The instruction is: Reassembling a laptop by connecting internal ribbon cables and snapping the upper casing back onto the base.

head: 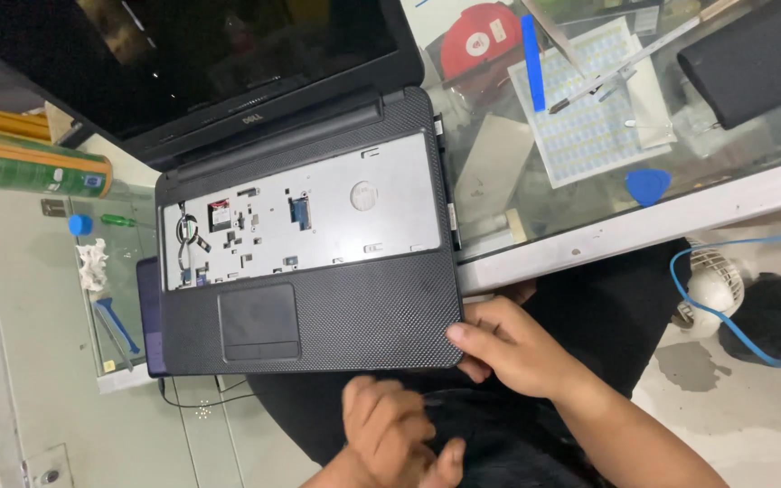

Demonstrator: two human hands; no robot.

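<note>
the right hand (512, 348) pinches the near right corner of the open laptop (318, 262), whose long axis runs leftward across the bench (644, 226), while the left hand (395, 429) hangs loosely curled and empty just below its front edge.

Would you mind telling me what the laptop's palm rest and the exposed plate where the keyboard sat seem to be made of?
The palm rest looks like black plastic with a matte, dotted texture. The plate looks like bare grey sheet metal, flat and dull, with cut-outs and small parts showing; painted plastic cannot be ruled out.
</note>
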